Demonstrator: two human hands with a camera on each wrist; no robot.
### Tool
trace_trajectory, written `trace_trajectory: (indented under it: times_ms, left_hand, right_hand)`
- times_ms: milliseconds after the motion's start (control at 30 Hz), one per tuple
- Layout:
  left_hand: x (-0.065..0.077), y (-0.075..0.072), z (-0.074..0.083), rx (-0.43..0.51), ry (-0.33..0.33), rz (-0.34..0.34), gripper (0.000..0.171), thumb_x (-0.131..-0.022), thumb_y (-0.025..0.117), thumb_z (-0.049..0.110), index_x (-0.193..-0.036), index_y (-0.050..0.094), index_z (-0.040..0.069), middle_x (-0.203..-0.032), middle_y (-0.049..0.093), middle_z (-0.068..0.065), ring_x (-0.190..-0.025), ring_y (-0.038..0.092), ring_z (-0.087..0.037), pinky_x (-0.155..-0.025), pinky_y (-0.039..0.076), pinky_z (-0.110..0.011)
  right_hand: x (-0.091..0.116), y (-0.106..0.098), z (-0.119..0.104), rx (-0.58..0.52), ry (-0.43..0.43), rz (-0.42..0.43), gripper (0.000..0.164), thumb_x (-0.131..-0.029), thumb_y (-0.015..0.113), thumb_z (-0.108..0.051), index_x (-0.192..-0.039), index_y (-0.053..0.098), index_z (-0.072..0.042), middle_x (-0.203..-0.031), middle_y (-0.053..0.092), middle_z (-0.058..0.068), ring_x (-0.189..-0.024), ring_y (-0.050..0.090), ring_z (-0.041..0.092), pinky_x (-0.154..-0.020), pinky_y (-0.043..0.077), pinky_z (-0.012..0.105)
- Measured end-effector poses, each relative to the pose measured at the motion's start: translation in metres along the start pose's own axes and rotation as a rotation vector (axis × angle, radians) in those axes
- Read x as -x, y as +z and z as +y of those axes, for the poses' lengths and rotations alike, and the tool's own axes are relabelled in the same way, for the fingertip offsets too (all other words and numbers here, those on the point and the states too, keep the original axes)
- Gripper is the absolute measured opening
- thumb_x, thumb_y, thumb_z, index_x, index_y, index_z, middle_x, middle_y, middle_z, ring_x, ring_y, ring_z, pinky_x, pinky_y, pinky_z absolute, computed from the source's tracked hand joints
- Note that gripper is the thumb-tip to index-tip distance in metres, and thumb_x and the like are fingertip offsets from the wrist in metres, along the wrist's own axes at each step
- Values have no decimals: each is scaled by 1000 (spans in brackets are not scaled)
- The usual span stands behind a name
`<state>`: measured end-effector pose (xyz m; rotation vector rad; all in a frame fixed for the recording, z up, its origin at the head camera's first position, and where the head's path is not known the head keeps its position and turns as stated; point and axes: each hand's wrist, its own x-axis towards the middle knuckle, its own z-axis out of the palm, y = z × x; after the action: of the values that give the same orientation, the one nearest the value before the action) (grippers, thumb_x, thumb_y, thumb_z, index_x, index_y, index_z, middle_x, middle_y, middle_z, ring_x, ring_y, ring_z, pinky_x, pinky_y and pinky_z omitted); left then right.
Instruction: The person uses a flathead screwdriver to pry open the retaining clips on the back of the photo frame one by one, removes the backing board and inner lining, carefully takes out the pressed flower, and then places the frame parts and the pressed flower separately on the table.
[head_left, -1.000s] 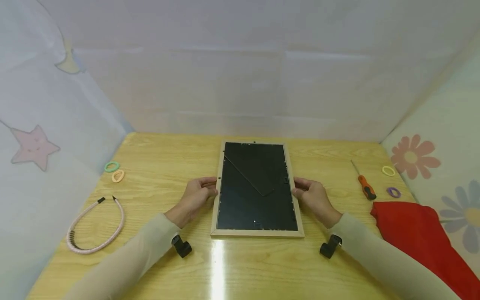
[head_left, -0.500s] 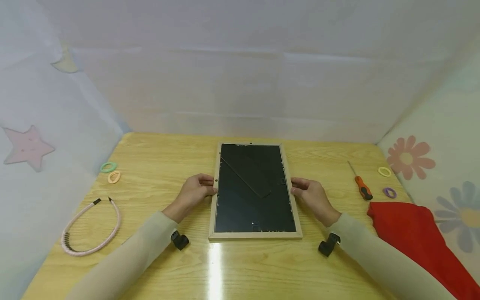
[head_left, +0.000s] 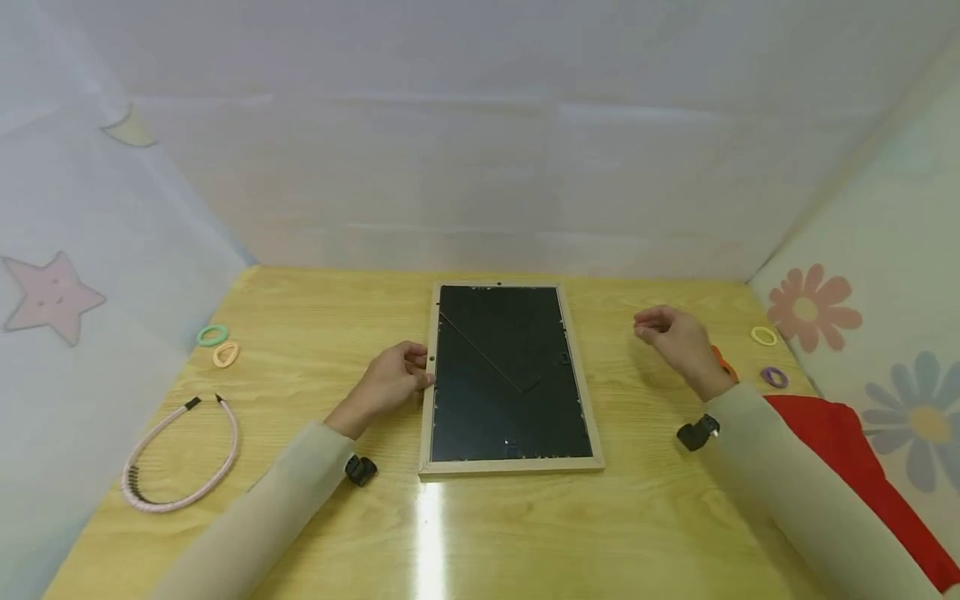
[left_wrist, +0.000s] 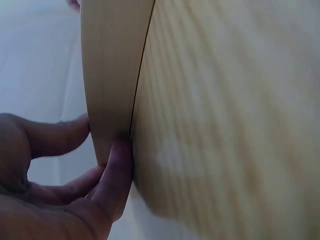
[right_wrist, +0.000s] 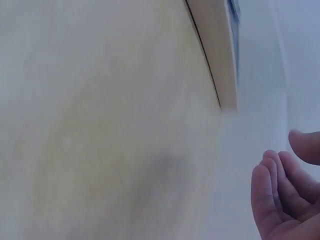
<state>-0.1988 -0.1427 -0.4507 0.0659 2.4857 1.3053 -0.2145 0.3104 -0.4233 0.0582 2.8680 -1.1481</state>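
Note:
A picture frame [head_left: 512,465] with a pale wooden border lies back side up on the table, showing its black backing board [head_left: 502,375] and flat stand leg. At the frame's left side is my left hand [head_left: 386,385]; in the left wrist view its thumb [left_wrist: 60,137] touches the upper edge while the fingertips [left_wrist: 117,160] are low against the side, by the table. My right hand [head_left: 678,343] is raised off to the right of the frame, empty, its fingers loosely bent and thumb apart. Behind it, the orange screwdriver [head_left: 723,363] is mostly hidden.
On the left lie a pink headband [head_left: 234,446], a green hair tie [head_left: 212,335] and an orange hair tie [head_left: 226,354]. Yellow [head_left: 764,336] and purple hair ties [head_left: 774,377] sit at the right, above a red cloth [head_left: 832,433]. White sheeting [head_left: 480,183] walls the table.
My right hand has let go of the frame's right side and moved right and away from me, now overlapping the screwdriver. The left hand stays at the frame, which has not visibly moved.

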Motion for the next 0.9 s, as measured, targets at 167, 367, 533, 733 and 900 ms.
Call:
trace_trajectory:
  times_ms: [167,367,533,733,900]
  left_hand:
    - [-3,1,3,-41,28,-41,52,-97,67,16,-142,47,2,-132,57,-16,-113,64,-28,-92,56,-37]
    - [-9,6,9,-80,49,-59,53,-95,69,19,-140,48,2,-128,58,-13,-111,59,-26,-94,53,-38]
    - [-9,3,11,-63,41,-68,52,-96,69,18,-141,47,3,-130,58,-14,-114,60,-27,-93,53,-37]
    - [-7,2,8,-62,33,-67,51,-96,70,17,-140,48,4,-130,59,-13,-114,61,-27,-94,54,-37]
    - [-7,1,14,-68,50,-78,51,-96,69,18,-140,47,4,-130,58,-13,-115,59,-28,-100,51,-42]
  right_hand:
    - [-16,-62,38,182,49,-34,53,-103,52,-46,-132,59,-3,-126,65,25,-109,65,41,-83,57,47]
    - [-2,-103,75,406,83,-182,59,-103,50,-46,-130,54,6,-132,57,34,-113,58,51,-86,53,60]
    - [2,-102,90,549,100,-266,65,-100,55,-49,-126,58,10,-128,62,33,-108,61,54,-81,54,62]
    - [4,-94,91,607,57,-325,50,-97,56,-46,-81,71,-1,-71,69,10,-58,58,20,-58,51,39]
    - [9,-96,88,619,49,-374,49,-93,59,-41,-49,55,-18,-44,41,-9,-45,33,9,-51,30,26]
